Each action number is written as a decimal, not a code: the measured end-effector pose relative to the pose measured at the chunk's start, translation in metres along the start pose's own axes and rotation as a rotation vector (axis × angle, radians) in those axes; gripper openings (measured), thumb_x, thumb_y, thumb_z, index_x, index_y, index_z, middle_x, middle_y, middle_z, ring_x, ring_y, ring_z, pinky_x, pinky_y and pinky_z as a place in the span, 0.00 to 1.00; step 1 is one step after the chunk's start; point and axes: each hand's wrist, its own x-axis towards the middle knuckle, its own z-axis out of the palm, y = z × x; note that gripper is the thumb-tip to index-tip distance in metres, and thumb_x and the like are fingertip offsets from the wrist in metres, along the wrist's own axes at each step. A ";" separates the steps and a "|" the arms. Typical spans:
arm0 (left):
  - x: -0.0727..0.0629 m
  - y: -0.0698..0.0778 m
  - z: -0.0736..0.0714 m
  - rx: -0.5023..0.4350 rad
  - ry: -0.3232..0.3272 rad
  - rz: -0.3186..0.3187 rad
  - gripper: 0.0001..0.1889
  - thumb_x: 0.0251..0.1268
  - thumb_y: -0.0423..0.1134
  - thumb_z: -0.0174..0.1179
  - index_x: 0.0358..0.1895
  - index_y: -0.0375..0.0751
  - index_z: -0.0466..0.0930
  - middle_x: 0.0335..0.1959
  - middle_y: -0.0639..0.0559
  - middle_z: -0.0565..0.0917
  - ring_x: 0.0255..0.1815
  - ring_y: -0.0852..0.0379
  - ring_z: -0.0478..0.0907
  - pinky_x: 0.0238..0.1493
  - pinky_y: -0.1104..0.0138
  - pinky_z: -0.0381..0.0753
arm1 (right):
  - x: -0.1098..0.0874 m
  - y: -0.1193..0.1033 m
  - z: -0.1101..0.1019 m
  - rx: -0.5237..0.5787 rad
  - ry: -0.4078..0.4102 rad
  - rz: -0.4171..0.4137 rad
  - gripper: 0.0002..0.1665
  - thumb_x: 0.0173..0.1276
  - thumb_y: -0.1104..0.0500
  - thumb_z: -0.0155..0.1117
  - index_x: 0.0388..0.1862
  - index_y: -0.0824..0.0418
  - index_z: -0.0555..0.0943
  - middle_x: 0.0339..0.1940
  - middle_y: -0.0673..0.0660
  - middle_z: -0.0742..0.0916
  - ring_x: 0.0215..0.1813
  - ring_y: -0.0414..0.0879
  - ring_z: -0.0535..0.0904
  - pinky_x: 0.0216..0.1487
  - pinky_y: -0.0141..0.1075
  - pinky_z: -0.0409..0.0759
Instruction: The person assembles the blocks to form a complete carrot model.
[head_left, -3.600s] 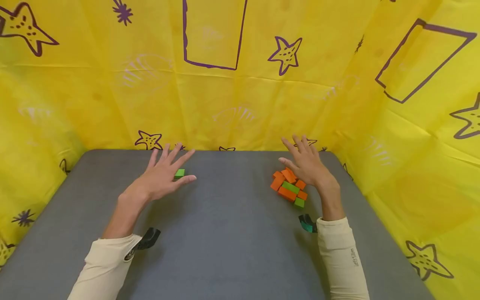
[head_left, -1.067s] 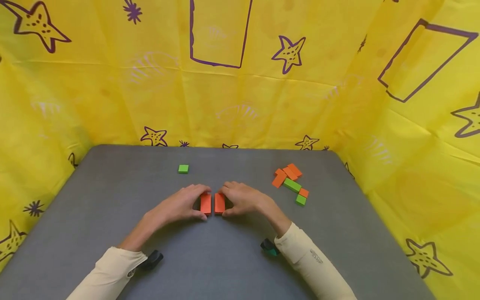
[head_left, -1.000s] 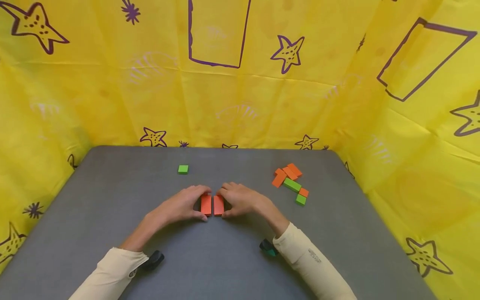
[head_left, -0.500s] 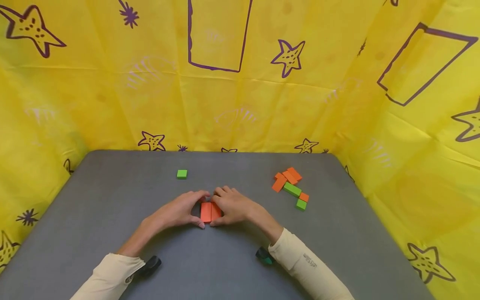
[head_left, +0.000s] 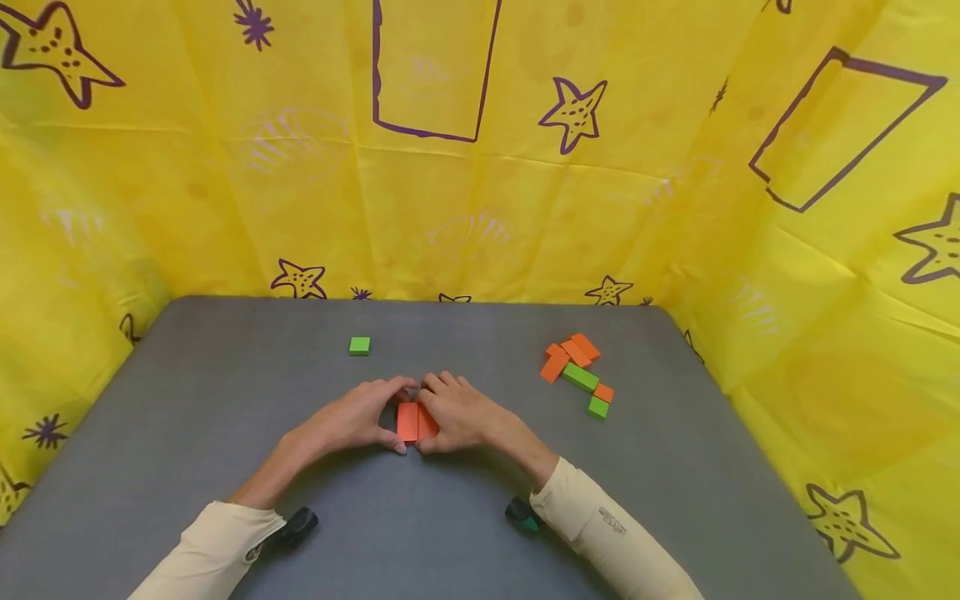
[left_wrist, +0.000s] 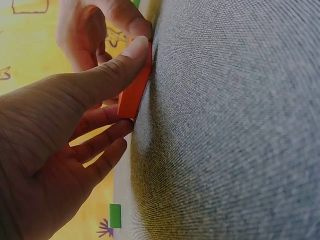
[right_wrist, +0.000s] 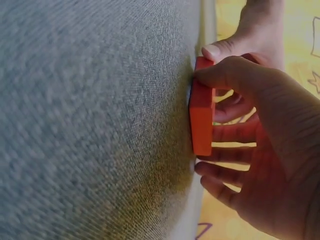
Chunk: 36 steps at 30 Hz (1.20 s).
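Two orange blocks lie side by side on the grey table, long sides touching, between my hands in the head view. My left hand (head_left: 354, 419) pinches the left orange block (head_left: 407, 422) between its thumb at the near end and its fingers at the far end. The right orange block (head_left: 427, 423) is held the same way by my right hand (head_left: 463, 417), which partly covers it. In the right wrist view that orange block (right_wrist: 202, 131) lies flat, with the thumb on its near end. The left wrist view shows the left orange block (left_wrist: 131, 100) under my left thumb.
A lone green block (head_left: 360, 346) lies farther back on the left of the table (head_left: 420, 533). On the right is a loose group: several orange blocks (head_left: 576, 352), a long green block (head_left: 581, 377) and a small green block (head_left: 597, 407). Yellow patterned cloth (head_left: 420, 208) surrounds the table.
Both hands were open above the table at first, then gripped two orange blocks at the middle. The gap between those blocks has closed as my right hand moved left.
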 end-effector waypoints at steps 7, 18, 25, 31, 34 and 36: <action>-0.009 0.002 -0.004 0.096 0.008 0.094 0.51 0.49 0.55 0.81 0.75 0.38 0.70 0.66 0.43 0.79 0.68 0.43 0.74 0.67 0.45 0.80 | -0.015 0.009 -0.016 0.073 -0.061 0.034 0.46 0.69 0.33 0.68 0.77 0.56 0.71 0.70 0.53 0.77 0.70 0.50 0.71 0.72 0.45 0.74; -0.021 0.019 -0.001 0.307 -0.082 0.399 0.23 0.72 0.49 0.67 0.66 0.46 0.81 0.65 0.51 0.80 0.69 0.50 0.73 0.66 0.56 0.82 | -0.100 0.147 -0.046 0.189 0.233 0.417 0.26 0.79 0.66 0.51 0.73 0.70 0.73 0.72 0.69 0.78 0.73 0.67 0.74 0.71 0.64 0.74; -0.018 0.013 0.003 0.299 -0.041 0.437 0.16 0.68 0.39 0.71 0.57 0.46 0.88 0.55 0.52 0.85 0.61 0.51 0.78 0.59 0.58 0.86 | -0.144 0.206 -0.020 0.221 0.038 0.484 0.32 0.69 0.76 0.49 0.73 0.72 0.73 0.75 0.74 0.74 0.74 0.73 0.71 0.72 0.64 0.73; -0.012 0.012 0.002 0.272 -0.018 0.436 0.16 0.64 0.35 0.73 0.54 0.49 0.90 0.49 0.56 0.85 0.54 0.55 0.77 0.53 0.64 0.87 | -0.164 0.213 -0.030 0.162 0.048 0.569 0.16 0.70 0.66 0.63 0.53 0.73 0.82 0.56 0.72 0.82 0.53 0.67 0.79 0.55 0.61 0.80; -0.008 0.013 0.002 0.269 -0.022 0.431 0.15 0.64 0.35 0.74 0.53 0.49 0.91 0.48 0.57 0.85 0.50 0.57 0.75 0.50 0.67 0.85 | -0.170 0.217 -0.033 0.151 0.041 0.502 0.22 0.67 0.65 0.68 0.57 0.75 0.79 0.54 0.74 0.83 0.54 0.68 0.79 0.58 0.63 0.79; -0.004 0.015 0.002 0.264 -0.021 0.434 0.14 0.64 0.35 0.74 0.53 0.49 0.91 0.48 0.57 0.85 0.48 0.58 0.75 0.50 0.67 0.84 | -0.174 0.220 -0.032 0.157 0.026 0.468 0.25 0.66 0.66 0.69 0.60 0.77 0.78 0.55 0.75 0.83 0.55 0.68 0.79 0.61 0.63 0.79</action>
